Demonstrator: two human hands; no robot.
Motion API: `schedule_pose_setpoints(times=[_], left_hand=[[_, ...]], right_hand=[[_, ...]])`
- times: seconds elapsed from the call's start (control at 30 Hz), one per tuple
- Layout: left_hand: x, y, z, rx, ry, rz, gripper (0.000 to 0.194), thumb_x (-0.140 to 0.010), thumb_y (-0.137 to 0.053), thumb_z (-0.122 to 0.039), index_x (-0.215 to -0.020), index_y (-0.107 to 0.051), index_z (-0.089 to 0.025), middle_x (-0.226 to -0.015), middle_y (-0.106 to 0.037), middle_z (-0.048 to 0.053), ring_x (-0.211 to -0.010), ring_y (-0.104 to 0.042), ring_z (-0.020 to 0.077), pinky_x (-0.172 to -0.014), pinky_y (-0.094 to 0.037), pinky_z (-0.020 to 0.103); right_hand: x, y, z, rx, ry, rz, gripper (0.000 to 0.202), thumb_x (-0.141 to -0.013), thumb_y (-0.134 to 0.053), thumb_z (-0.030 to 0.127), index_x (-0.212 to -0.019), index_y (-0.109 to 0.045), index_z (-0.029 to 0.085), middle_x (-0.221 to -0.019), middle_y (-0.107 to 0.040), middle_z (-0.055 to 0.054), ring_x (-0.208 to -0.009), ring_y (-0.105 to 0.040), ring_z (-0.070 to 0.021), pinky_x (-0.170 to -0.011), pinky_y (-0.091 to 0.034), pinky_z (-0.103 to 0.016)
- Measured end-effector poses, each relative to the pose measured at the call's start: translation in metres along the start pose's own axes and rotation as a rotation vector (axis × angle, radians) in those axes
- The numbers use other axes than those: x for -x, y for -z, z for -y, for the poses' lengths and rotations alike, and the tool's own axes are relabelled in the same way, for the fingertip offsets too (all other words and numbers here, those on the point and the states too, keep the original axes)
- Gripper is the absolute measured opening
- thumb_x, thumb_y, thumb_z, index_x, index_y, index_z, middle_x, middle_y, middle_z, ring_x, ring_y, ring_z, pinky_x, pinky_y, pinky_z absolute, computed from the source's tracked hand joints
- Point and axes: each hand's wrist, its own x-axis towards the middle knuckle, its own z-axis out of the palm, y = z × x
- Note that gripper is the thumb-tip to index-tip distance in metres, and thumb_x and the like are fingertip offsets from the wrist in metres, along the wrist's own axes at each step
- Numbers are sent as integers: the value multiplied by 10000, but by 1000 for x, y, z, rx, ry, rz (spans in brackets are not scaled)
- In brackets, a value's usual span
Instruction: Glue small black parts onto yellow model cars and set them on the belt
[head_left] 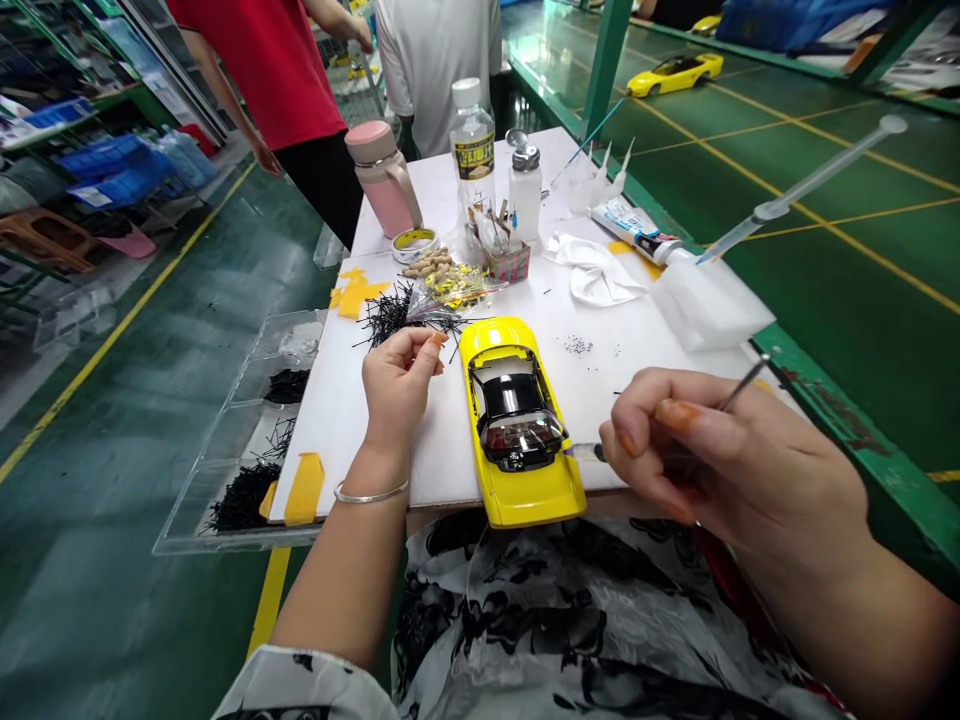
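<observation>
A yellow model car (pixel 525 492) with a black roof lies on the white board (pixel 450 455) near its front edge. Left of the car, my left hand (pixel 401 380) is raised with thumb and forefinger pinched together; what lies between them is too small to name. My right hand (pixel 720 460), right of the car, has its fingers curled round a thin metal tool (pixel 746 382), whose other end points toward the car's windscreen. Small black bits (pixel 578 346) are scattered on the board beyond. Thin black sticks (pixel 390 315) form a pile behind my left hand.
A pink mug (pixel 384 180), a bottle (pixel 472 150), a glue tube (pixel 634 228) and a white cloth (pixel 596 272) stand or lie farther back. A divided plastic tray (pixel 225 455) sits at the left. Two people stand beyond. Another yellow car (pixel 675 75) is on the green line.
</observation>
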Motion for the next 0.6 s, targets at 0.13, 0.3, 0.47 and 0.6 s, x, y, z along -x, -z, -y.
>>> schedule_pose_setpoints(times=[0.13, 0.3, 0.47, 0.6], left_hand=[[0, 0, 0, -1, 6, -6, 191, -853, -751, -370, -860, -787, -183, -617, -659, -10, -554, -614, 119, -549, -484, 226], [1, 1, 2, -8, 13, -15, 189, -851, -739, -356, -861, -792, -175, -637, -676, -11, -567, -621, 113, -567, -489, 223], [0, 1, 1, -26, 19, -18, 185, -849, -739, -345, -870, -803, -172, -628, -676, -13, -569, -619, 109, -574, -483, 219], [1, 1, 0, -43, 23, -14, 183, -850, -740, -341, -867, -802, -170, -639, -681, -12, -573, -623, 112, -580, -492, 223]], right_hand=[[-3, 2, 7, 40, -39, 138, 381, -1042, -646, 544, -892, -723, 203, -538, -594, -8, -435, -369, -98, -409, -225, -236], [-4, 18, 8, 45, 6, 182, 331, -1035, -670, 479, -895, -752, 190, -529, -599, -8, -437, -382, -103, -415, -223, -244], [-3, 36, 13, -76, 380, -270, 267, -966, -712, 382, -759, -757, 221, -438, -392, 25, -424, -326, -122, -409, -241, -274], [-5, 49, 13, -218, 446, -685, 288, -882, -762, 320, -643, -635, 219, -506, -260, 23, -508, -208, -125, -376, -114, -241]])
